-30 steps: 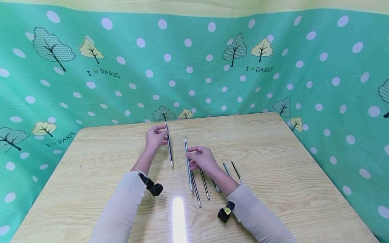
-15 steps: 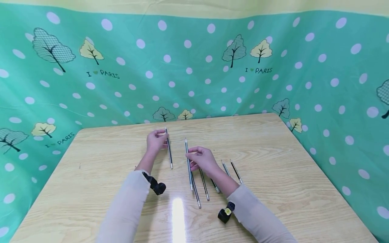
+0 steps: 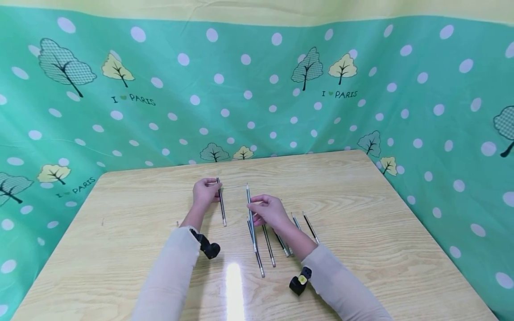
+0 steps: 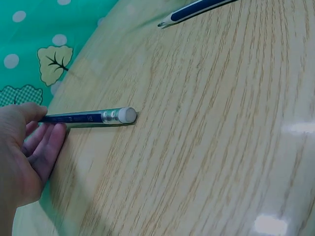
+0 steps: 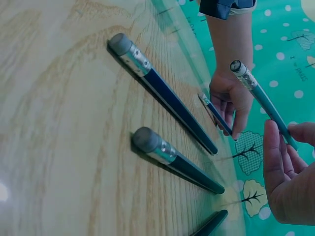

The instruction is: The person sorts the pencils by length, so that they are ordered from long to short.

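Note:
Between thumb and fingers my left hand (image 3: 206, 192) pinches a dark blue pencil (image 3: 222, 207). Its white eraser end points toward me, at or just above the tabletop in the left wrist view. My right hand (image 3: 270, 211) pinches a teal pencil (image 3: 253, 232) near its middle, tip pointing away. In the right wrist view this teal pencil (image 5: 266, 103) is raised off the table, eraser end up. Below it lies a dark pencil (image 3: 259, 263), partly covered in the head view. Another dark pencil (image 3: 269, 247) rests just right of that one.
Under and beyond the right forearm lie more pencils, including a green one (image 3: 282, 244), a bluish one (image 3: 296, 220) and a black one (image 3: 310, 227). The wooden table (image 3: 120, 249) ends at a green dotted curtain (image 3: 249, 111) at the back and sides.
My left hand has drawn its pencil a little toward me and lowered it. The right hand stays nearly in place, its pencil tilting slightly, with more of the dark pencil beneath showing.

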Demonstrator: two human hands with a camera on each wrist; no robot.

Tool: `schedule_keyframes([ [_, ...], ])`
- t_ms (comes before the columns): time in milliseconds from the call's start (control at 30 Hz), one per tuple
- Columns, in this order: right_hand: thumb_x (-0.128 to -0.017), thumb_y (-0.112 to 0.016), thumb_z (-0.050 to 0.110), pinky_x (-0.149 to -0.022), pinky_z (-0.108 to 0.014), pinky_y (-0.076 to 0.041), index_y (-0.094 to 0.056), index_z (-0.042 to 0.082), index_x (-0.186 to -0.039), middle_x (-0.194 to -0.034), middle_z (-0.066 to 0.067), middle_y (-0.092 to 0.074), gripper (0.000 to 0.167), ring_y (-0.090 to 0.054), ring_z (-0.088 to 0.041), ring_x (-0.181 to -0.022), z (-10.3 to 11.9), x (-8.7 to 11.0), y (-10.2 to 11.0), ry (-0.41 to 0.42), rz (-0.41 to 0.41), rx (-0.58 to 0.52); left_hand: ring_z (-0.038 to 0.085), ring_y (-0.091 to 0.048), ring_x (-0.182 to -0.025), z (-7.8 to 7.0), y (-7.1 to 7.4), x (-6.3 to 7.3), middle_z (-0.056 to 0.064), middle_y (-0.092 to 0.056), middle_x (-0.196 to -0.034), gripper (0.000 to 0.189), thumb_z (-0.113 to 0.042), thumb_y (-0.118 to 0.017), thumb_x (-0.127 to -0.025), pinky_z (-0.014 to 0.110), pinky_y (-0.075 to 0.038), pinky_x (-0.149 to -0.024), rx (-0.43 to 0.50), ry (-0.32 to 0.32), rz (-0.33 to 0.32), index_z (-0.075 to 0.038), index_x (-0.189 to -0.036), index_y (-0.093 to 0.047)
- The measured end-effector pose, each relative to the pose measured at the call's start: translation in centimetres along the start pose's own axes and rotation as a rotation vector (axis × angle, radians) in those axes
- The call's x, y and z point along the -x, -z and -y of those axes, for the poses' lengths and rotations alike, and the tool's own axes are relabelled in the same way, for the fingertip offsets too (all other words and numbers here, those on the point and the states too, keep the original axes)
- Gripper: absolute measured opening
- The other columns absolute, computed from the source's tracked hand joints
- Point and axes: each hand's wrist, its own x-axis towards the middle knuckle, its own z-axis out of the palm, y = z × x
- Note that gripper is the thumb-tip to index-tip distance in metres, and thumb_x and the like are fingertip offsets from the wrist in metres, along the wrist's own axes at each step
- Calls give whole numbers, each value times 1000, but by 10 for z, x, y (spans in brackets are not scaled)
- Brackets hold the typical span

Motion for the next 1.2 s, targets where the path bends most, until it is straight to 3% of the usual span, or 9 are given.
schedule_keyframes([
  [367, -88, -63, 12, -75, -46, -60, -58, -1, -117, -85, -8, -64, 32, -61, -14, -61, -1, 0, 2, -10, -9, 14, 12, -59, -63, 0, -5, 1, 13, -59, -101, 34, -18, -63, -88, 26, -60, -56, -154, -63, -14, -5, -119, -58],
  [500, -88, -64, 12, -76, -47, -59, -59, 0, -117, -85, -8, -64, 32, -61, -14, -62, -7, -7, 3, -19, -17, 22, 13, -58, -65, 0, -7, 2, 13, -58, -102, 33, -17, -63, -87, 25, -59, -56, -206, -86, -32, -4, -117, -59],
  [633, -87, -65, 15, -69, -41, -61, -59, 2, -118, -84, -6, -63, 34, -61, -12, -61, -18, -17, 6, -14, -23, 1, 14, -59, -67, 0, -9, 5, 15, -59, -103, 32, -16, -62, -88, 24, -59, -55, -245, -116, -45, -3, -116, -60],
  [800, -87, -66, 16, -59, -30, -61, -61, 4, -116, -80, -3, -61, 33, -60, -11, -58, -23, -22, 7, -5, -47, -5, 14, -59, -68, 1, -11, 7, 14, -60, -100, 31, -16, -62, -87, 22, -58, -54, -271, -139, -57, -3, -115, -60],
  [1200, -86, -66, 13, -55, -29, -60, -63, 5, -112, -76, -4, -61, 27, -60, -12, -56, -12, -30, 11, 7, -86, 6, 17, -58, -77, 3, -11, 8, 11, -61, -101, 29, -17, -63, -87, 23, -57, -59, -281, -156, -58, -4, -113, -60],
])
